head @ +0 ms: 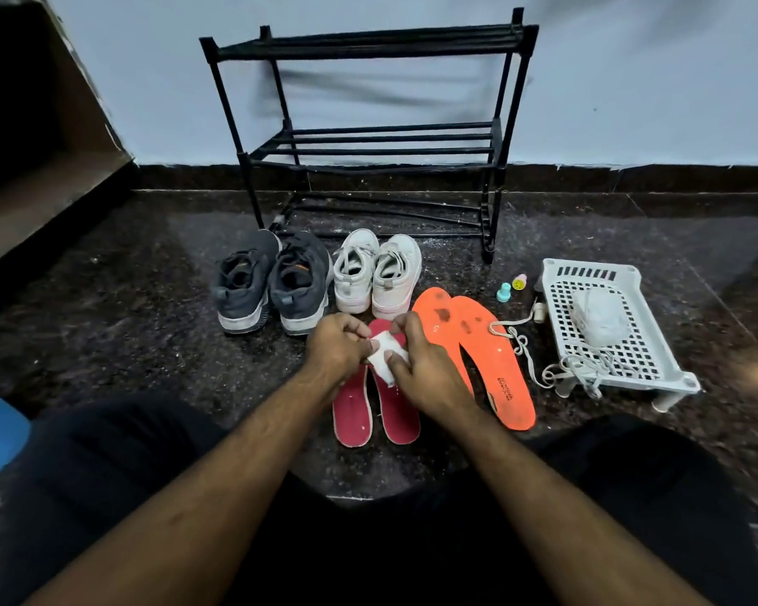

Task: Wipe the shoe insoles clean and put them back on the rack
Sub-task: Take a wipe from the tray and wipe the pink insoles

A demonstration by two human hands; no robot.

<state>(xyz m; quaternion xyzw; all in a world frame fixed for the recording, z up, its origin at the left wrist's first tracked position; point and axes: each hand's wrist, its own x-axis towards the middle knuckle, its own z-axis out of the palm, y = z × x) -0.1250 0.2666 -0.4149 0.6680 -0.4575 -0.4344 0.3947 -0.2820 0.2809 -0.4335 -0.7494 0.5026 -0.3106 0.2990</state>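
On dark speckled stone floor (128,308): rack (368,137).

Dark speckled granite floor (128,299), glossy, light glare at right. Pale blue-grey wall (631,80) with dark stone skirting (631,179). Brown wooden panel (62,168) angling in at left.

Single head cam, wide-angle, looking forward and down over seated legs at the floor (106,299). Close to both forearms; black rack (368,146) against the wall at 12 o'clock.
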